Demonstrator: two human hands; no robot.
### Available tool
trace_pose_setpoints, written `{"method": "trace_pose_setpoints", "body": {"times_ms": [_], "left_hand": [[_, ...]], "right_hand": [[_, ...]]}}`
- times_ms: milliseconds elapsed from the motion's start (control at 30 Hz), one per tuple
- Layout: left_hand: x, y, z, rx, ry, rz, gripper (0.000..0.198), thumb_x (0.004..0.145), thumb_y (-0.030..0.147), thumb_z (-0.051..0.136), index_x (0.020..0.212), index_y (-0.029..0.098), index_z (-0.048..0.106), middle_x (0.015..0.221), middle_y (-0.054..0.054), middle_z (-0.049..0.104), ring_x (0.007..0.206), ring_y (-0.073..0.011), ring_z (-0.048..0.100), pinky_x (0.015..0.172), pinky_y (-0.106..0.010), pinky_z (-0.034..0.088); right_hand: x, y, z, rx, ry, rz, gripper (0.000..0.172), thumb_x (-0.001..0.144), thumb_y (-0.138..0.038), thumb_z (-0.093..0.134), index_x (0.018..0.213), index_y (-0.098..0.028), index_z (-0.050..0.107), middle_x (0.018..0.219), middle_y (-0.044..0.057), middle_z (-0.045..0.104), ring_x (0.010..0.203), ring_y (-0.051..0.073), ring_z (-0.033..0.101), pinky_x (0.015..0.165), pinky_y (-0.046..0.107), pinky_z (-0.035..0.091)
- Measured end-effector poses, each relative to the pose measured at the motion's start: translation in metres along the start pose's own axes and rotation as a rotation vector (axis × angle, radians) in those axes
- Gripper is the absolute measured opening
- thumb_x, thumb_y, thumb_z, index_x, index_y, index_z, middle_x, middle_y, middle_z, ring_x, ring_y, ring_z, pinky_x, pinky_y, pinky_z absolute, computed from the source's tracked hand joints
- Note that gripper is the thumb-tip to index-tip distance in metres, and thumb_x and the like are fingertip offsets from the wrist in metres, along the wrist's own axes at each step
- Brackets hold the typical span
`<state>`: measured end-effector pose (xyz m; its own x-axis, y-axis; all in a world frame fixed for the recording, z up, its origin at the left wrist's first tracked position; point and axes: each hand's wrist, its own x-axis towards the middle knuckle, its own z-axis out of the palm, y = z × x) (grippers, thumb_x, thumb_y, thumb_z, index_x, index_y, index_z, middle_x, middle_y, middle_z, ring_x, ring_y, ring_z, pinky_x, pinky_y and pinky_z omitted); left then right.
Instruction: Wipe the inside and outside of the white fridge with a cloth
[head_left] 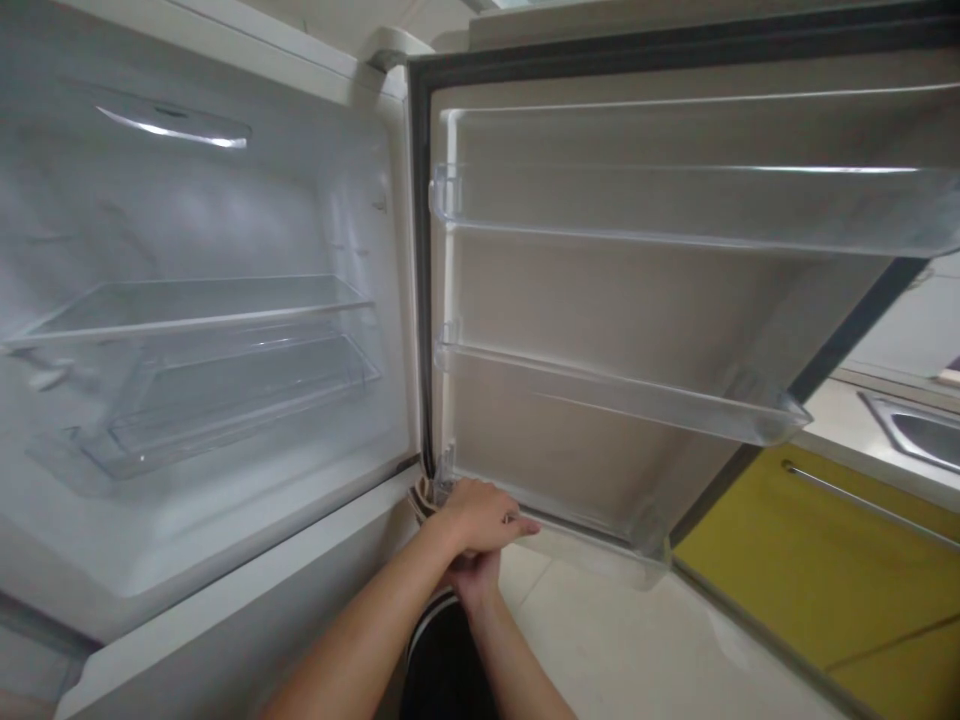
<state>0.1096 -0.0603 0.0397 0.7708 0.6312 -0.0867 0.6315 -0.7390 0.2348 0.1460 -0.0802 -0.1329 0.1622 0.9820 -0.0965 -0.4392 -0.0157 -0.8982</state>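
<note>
My left hand is at the lower hinge corner of an open fridge door, beside the bottom clear door shelf. Its fingers look curled, with one digit pointing right; what they close on is hidden. Below it, partly covered, my right hand reaches up from underneath, its fingers out of sight. A striped cloth sticks out left of my left hand, against the hinge corner and the dark door seal. Which hand holds the cloth, I cannot tell.
On the left is the fridge interior with a glass shelf and a clear drawer. Two more clear shelves cross the door above. A yellow cabinet and a sink stand at the right, beyond pale floor.
</note>
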Motion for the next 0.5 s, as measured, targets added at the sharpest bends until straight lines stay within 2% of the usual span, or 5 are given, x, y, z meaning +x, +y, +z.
{"method": "trace_pose_setpoints", "body": {"times_ms": [133, 267, 333, 400, 500], "left_hand": [[-0.002, -0.004, 0.0, -0.007, 0.002, 0.016, 0.068, 0.1, 0.079, 0.039, 0.093, 0.031, 0.087, 0.096, -0.011, 0.084, 0.097, -0.0352, 0.08, 0.08, -0.041, 0.057], [-0.003, -0.004, 0.0, 0.003, -0.002, 0.024, 0.068, 0.101, 0.078, 0.038, 0.092, 0.031, 0.086, 0.095, -0.011, 0.084, 0.096, -0.0347, 0.08, 0.079, -0.041, 0.056], [-0.003, -0.003, 0.001, 0.012, -0.005, 0.027, 0.068, 0.101, 0.077, 0.038, 0.093, 0.03, 0.086, 0.096, -0.011, 0.084, 0.096, -0.0351, 0.079, 0.08, -0.042, 0.057], [-0.003, -0.002, 0.002, 0.021, 0.004, 0.027, 0.069, 0.101, 0.077, 0.037, 0.093, 0.029, 0.086, 0.097, -0.012, 0.084, 0.096, -0.0361, 0.079, 0.08, -0.043, 0.057], [-0.003, 0.0, 0.003, 0.013, 0.033, 0.032, 0.07, 0.101, 0.078, 0.035, 0.095, 0.03, 0.086, 0.098, -0.012, 0.084, 0.098, -0.0376, 0.079, 0.081, -0.045, 0.057]], "right_hand": [[-0.024, -0.006, -0.083, 0.247, 0.145, 0.054, 0.055, 0.069, -0.067, 0.055, 0.097, -0.021, 0.068, 0.099, 0.012, 0.074, 0.115, 0.036, 0.069, 0.114, 0.062, 0.047], [-0.066, -0.034, -0.177, 0.2, 0.301, 0.009, 0.056, 0.07, -0.073, 0.056, 0.096, -0.026, 0.074, 0.109, 0.012, 0.076, 0.12, 0.038, 0.068, 0.117, 0.068, 0.04], [-0.084, -0.05, -0.209, 0.174, 0.36, -0.05, 0.06, 0.075, -0.076, 0.054, 0.104, -0.029, 0.076, 0.116, 0.01, 0.075, 0.124, 0.036, 0.067, 0.119, 0.067, 0.039], [-0.092, -0.06, -0.22, 0.177, 0.356, -0.081, 0.065, 0.079, -0.078, 0.053, 0.113, -0.028, 0.077, 0.123, 0.011, 0.074, 0.128, 0.035, 0.065, 0.12, 0.065, 0.039], [-0.08, -0.056, -0.197, 0.258, 0.26, -0.014, 0.067, 0.077, -0.078, 0.06, 0.112, -0.023, 0.076, 0.123, 0.014, 0.073, 0.129, 0.036, 0.064, 0.12, 0.062, 0.042]]}}
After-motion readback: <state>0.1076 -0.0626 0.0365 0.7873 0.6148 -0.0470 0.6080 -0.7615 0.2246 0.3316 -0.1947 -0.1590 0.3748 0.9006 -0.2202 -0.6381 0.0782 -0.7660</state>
